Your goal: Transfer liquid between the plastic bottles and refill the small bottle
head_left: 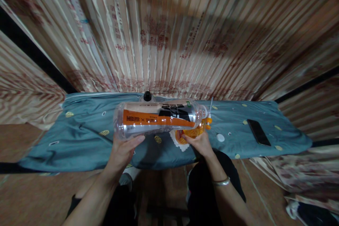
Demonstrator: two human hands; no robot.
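Note:
A large clear plastic bottle [159,118] with an orange, silver and black label is held on its side above the cloth, its open mouth to the right. My left hand [124,150] is closed around its bottom end, thumb along the near side. My right hand [198,143] grips a small clear bottle of orange liquid [194,132] with an orange cap [208,123], just under the big bottle's neck. A thin pale stick [211,105] rises beside the neck. Below the small bottle shows a white, ragged-edged piece [182,146], whose kind I cannot make out.
Blue patterned cloth [87,148] covers the narrow surface before me. A white round cap [220,137] and a black phone [259,132] lie on the right. Behind the big bottle stands a black-topped object [147,96], mostly hidden. Pleated curtains [169,42] hang at the back.

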